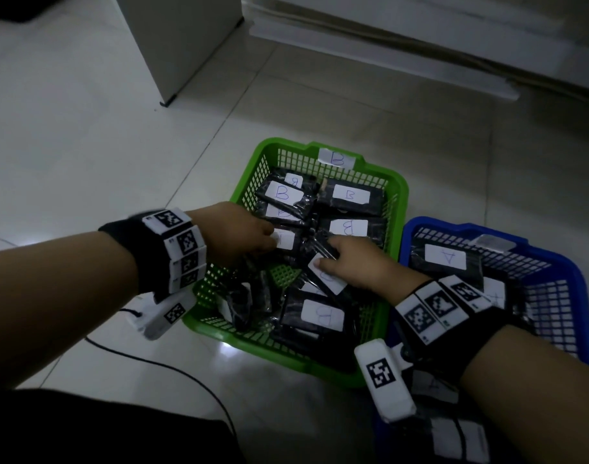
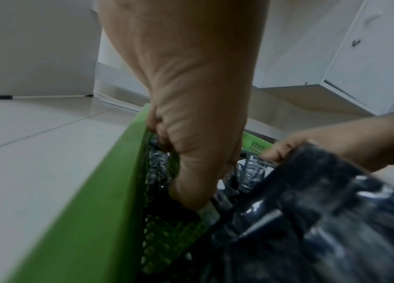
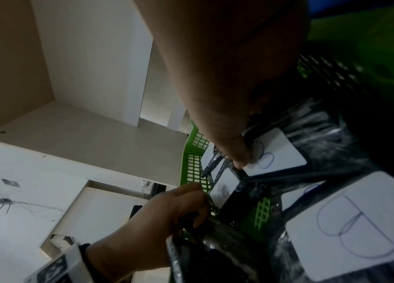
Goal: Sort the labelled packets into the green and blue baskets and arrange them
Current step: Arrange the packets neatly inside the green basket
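The green basket [image 1: 398, 195], tagged B, holds several black packets with white B labels, such as one at the back [image 1: 350, 195] and one at the front [image 1: 321, 316]. My left hand [image 1: 269, 241] reaches in from the left and pinches a labelled packet [image 1: 286, 241] mid-basket; its thumb [image 2: 191, 195] lies on the packet's edge [image 2: 207, 212]. My right hand [image 1: 323, 259] grips a tilted B packet [image 1: 330, 279], with its thumb [image 3: 237, 153] on the white label [image 3: 278, 153]. The blue basket [image 1: 567, 272] on the right holds A-labelled packets [image 1: 445, 257].
Both baskets sit side by side on a pale tiled floor [image 1: 85, 145]. A white cabinet [image 1: 179, 45] stands behind on the left, and a white baseboard [image 1: 420, 45] runs along the back. A black cable [image 1: 172, 366] lies on the floor near my left arm.
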Demonstrator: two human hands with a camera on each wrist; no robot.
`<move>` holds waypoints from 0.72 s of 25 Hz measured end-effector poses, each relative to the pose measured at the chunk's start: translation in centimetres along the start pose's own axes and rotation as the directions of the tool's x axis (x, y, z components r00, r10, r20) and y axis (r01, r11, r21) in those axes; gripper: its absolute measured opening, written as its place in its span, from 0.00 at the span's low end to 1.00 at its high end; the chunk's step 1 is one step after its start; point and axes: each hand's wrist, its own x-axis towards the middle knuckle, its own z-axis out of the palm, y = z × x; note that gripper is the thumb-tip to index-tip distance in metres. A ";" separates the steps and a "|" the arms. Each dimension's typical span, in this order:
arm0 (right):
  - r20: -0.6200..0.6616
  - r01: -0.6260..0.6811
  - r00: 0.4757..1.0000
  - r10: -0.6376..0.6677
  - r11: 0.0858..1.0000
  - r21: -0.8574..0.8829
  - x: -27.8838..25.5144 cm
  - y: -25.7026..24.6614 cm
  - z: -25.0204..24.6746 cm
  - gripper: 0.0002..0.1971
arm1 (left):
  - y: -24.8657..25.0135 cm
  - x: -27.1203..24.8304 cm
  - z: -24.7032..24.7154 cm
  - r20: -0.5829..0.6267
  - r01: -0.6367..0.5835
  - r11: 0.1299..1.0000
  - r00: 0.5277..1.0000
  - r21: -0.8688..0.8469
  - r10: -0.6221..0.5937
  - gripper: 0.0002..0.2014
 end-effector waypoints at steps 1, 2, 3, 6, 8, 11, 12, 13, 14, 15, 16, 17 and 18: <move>0.039 -0.007 0.999 0.007 1.000 -0.018 0.0 -0.1 0.0 0.16 | -0.1 -0.1 -0.1 0.009 0.013 1.000 1.000 0.002 -0.013 0.27; 0.086 -0.012 0.996 0.015 1.000 -0.029 0.1 -0.3 0.0 0.17 | -0.2 -0.2 -0.3 -0.003 0.022 1.000 1.000 -0.010 -0.022 0.26; 0.127 -0.017 0.992 0.021 0.999 -0.029 0.1 -0.4 0.0 0.18 | -0.5 -0.3 -0.6 -0.018 0.024 1.000 1.000 -0.018 -0.025 0.24; 0.190 -0.036 0.981 0.030 0.999 0.031 0.1 -0.4 0.0 0.19 | -0.8 -0.5 -0.4 -0.036 0.008 1.000 0.999 -0.014 -0.008 0.22; 0.216 -0.038 0.976 0.027 0.998 0.046 -0.1 -0.4 -0.1 0.17 | -0.6 -0.6 -0.2 -0.027 -0.013 0.999 1.000 -0.036 0.012 0.25; 0.174 -0.061 0.983 0.049 0.996 0.068 -0.2 -0.1 -0.6 0.16 | -0.4 -0.4 -0.1 -0.052 -0.035 0.999 0.998 -0.042 0.032 0.26; 0.161 -0.072 0.985 0.058 0.994 0.080 -0.3 -0.1 -0.7 0.15 | -0.3 -0.2 -0.1 -0.070 -0.037 0.999 0.997 -0.025 0.035 0.25; 0.155 -0.076 0.986 0.063 0.994 0.083 -0.3 -0.2 -0.8 0.14 | -0.3 0.0 0.0 -0.091 -0.032 0.999 0.995 -0.011 0.031 0.25; 0.144 -0.076 0.987 0.065 0.994 0.075 -0.3 -0.2 -0.8 0.13 | -0.3 0.1 0.0 -0.114 -0.019 1.000 0.993 -0.021 0.016 0.25; 0.125 -0.074 0.990 0.066 0.995 0.062 -0.3 -0.2 -0.7 0.13 | -0.3 0.2 0.0 -0.129 -0.004 0.998 0.992 -0.057 -0.003 0.24; 0.102 -0.072 0.993 0.067 0.996 0.050 -0.2 -0.2 -0.6 0.13 | -0.4 0.2 0.1 -0.139 -0.002 0.995 0.990 -0.101 -0.012 0.23; 0.083 -0.070 0.994 0.066 0.997 0.040 -0.1 -0.2 -0.5 0.14 | -0.4 0.3 0.2 -0.151 -0.020 0.991 0.988 -0.131 0.000 0.22; 0.073 -0.069 0.995 0.066 0.997 0.035 0.0 -0.2 -0.5 0.15 | -0.4 0.4 0.4 -0.170 -0.053 0.987 0.985 -0.149 0.027 0.22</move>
